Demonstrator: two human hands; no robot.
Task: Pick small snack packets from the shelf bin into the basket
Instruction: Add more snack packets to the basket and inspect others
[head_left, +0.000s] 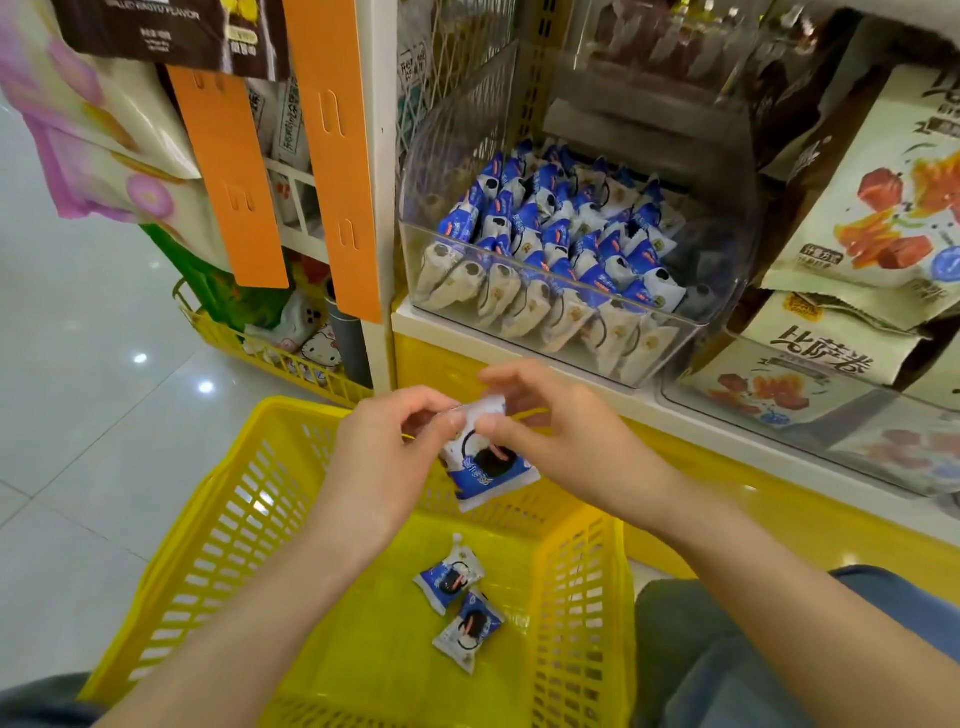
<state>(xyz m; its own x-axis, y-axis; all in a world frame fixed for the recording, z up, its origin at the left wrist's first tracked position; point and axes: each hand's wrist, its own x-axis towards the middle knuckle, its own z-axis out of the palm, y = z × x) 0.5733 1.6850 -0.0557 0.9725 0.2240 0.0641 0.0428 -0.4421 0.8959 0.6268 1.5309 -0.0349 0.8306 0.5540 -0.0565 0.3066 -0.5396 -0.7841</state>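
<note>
Two small blue-and-white snack packets (449, 570) (469, 629) lie touching each other on the floor of the yellow basket (208, 519), in the lower middle of the frame. A third packet (488, 462) of the same kind hangs above the basket's far side at the centre of the frame, held between both hands. The left hand (395, 447) has its fingertips curled in and pinches the packet's upper left edge. The right hand (550, 431) pinches the white top seam between thumb and fingers, the other fingers bent over it.

Above the hands, in the upper middle of the frame, a clear plastic bin (452, 145) sits on the white shelf (441, 332), filled with many more of the same packets (561, 228) standing in rows. To its right, larger cream snack bags (883, 208) with red and orange print fill the upper right. Orange strips (332, 156) hang down the shelf post at upper left, with a second yellow basket (291, 358) on the pale tiled floor (78, 364) beneath them. A knee in blue denim (727, 649) shows at lower right.
</note>
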